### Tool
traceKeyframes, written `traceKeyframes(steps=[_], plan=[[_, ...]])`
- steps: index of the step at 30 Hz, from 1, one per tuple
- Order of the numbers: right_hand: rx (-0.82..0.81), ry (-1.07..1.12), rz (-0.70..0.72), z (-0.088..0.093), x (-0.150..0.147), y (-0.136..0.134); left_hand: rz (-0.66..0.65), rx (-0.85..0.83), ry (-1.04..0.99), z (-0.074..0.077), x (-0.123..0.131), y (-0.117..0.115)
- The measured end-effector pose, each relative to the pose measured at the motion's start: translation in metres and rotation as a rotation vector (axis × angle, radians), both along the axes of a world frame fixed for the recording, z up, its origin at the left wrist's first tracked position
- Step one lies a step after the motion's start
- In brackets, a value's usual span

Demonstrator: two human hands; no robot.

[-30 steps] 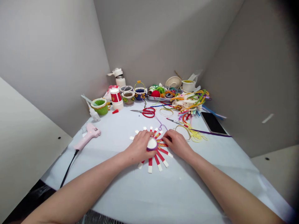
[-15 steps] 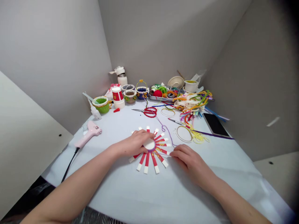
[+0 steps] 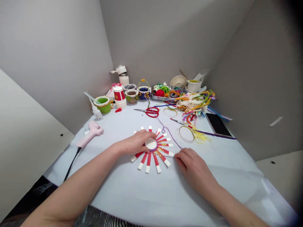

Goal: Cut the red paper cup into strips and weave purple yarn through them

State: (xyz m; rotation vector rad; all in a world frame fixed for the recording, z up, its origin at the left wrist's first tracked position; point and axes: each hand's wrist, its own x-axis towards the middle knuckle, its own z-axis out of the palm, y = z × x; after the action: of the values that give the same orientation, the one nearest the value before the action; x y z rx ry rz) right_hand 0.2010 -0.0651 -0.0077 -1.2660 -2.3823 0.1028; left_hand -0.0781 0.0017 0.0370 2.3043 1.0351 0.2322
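A paper cup (image 3: 158, 164) lies cut into red and white strips that spread out like rays round its white round base. Purple yarn circles the edge of that base. My left hand (image 3: 138, 142) rests over the cup's left side, thumb and fingers closed around the base. At the cup's right, my right hand (image 3: 193, 162) pinches purple yarn (image 3: 174, 136), its fingers together. One length of yarn runs from these fingers to the base; another trails back past red-handled scissors (image 3: 152, 112).
A pink glue gun (image 3: 91, 135) lies at left, near a small white bottle (image 3: 97, 113) and a green basket (image 3: 103, 105). Small baskets and a yarn tray (image 3: 163, 98) stand at the back. Rings, a pen (image 3: 181, 122), colourful strips (image 3: 196, 102) and a phone (image 3: 218, 125) lie at right.
My right hand has shifted slightly right with the yarn pinched in it. My left hand stays on the cup, which has hardly moved.
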Motion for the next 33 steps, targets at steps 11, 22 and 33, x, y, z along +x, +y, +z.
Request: traceKeyframes(steps=[11,22,33], plan=[[-0.116,0.06,-0.043,-0.004,-0.029,0.096,-0.023,0.006,-0.081,-0.005,0.0,0.001],[-0.167,0.151,-0.025,-0.011,-0.025,0.092,0.019,0.157,-0.226,-0.018,0.006,-0.008],[-0.174,0.174,0.02,-0.006,-0.023,0.091,0.26,0.209,-0.073,-0.02,0.019,-0.015]])
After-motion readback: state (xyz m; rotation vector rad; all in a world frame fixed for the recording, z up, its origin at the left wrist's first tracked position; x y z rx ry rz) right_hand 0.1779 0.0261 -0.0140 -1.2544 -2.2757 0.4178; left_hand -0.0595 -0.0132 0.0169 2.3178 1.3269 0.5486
